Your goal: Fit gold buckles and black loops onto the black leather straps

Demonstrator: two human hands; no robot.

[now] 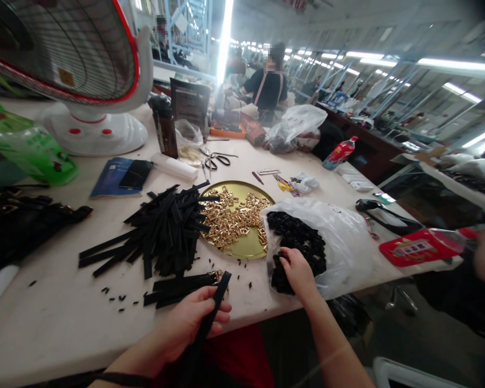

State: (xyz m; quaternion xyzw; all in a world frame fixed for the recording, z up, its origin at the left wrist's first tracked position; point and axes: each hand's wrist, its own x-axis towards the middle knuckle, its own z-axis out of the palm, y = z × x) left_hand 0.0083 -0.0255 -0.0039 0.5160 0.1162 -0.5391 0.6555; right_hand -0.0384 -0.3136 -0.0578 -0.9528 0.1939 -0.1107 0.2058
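A black strap point(210, 318) lies across my left hand point(196, 318), pinched under the thumb near the table's front edge. My right hand point(295, 267) reaches into the mouth of a white plastic bag point(343, 242), fingers bent among small black pieces point(303, 231); whether they grip one is hidden. Between the hands and farther back sits a round gold tray point(246, 248) heaped with gold metal buckles point(230, 221). Left of the tray is a loose pile of black straps point(165, 226). A few straps with gold buckles point(181, 285) lie just beyond my left hand.
A white fan point(101, 132) stands at the back left beside a green pouch point(28, 145). Scissors point(216, 159), yellow-handled pliers point(285, 185) and a dark bottle point(165, 126) lie or stand farther back. A red-labelled bottle point(420, 247) lies at the right edge. Another person point(269, 86) is beyond the table.
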